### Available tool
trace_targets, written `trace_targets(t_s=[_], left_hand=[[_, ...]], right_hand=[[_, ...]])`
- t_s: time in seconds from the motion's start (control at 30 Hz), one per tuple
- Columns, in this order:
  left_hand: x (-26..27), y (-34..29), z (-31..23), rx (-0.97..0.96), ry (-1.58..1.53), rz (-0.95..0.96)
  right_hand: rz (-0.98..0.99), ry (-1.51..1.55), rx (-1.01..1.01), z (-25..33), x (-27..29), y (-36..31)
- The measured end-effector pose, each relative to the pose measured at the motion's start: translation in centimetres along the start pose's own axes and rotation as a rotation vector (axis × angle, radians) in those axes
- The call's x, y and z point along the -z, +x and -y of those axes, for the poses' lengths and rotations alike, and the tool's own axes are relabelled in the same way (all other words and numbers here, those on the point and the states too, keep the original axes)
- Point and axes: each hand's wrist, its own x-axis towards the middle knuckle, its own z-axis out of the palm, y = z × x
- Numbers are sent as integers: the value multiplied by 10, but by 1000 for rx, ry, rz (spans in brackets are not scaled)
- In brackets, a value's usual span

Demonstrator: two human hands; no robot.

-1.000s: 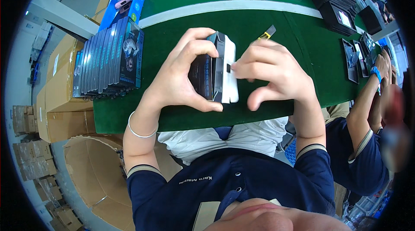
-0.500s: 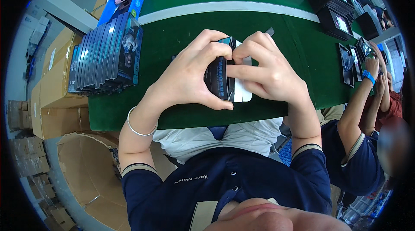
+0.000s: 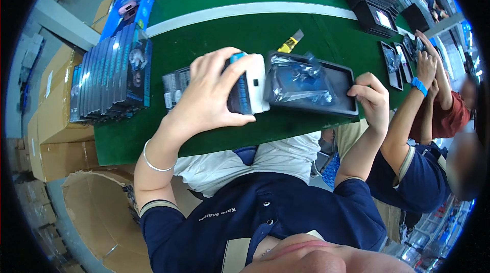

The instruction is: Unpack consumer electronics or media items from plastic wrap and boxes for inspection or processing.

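My left hand (image 3: pixel 212 86) is closed around a dark printed box (image 3: pixel 240 94), whose white inner flap (image 3: pixel 256 83) stands out at its right end. Left of that hand, a dark panel with pale printed patches (image 3: pixel 176 86) shows; I cannot tell whether it belongs to the same box. A shallow black tray (image 3: pixel 344 81) lies to the right, its left end beside the flap. In the tray is a dark item in clear plastic wrap (image 3: pixel 301 81). My right hand (image 3: pixel 371 100) pinches the tray's right end between thumb and bent fingers.
A yellow utility knife (image 3: pixel 289 43) lies beyond the tray. Upright dark boxes (image 3: pixel 109 76) and a blue bin (image 3: pixel 145 5) stand at the left. Black trays (image 3: pixel 375 17) are stacked far right. A co-worker's arm (image 3: pixel 419 86) reaches over more trays (image 3: pixel 392 63).
My right hand has moved from the box's end out to the right and now holds the black tray, which has come into view. The utility knife is uncovered. The left hand stays on the box.
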Motion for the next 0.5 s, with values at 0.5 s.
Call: trace_targets(t_s=[0.5], left_hand=[[7,-29,-28,0,89,-117]], right_hand=[[-529,-778,-505,-72,-17,-75]])
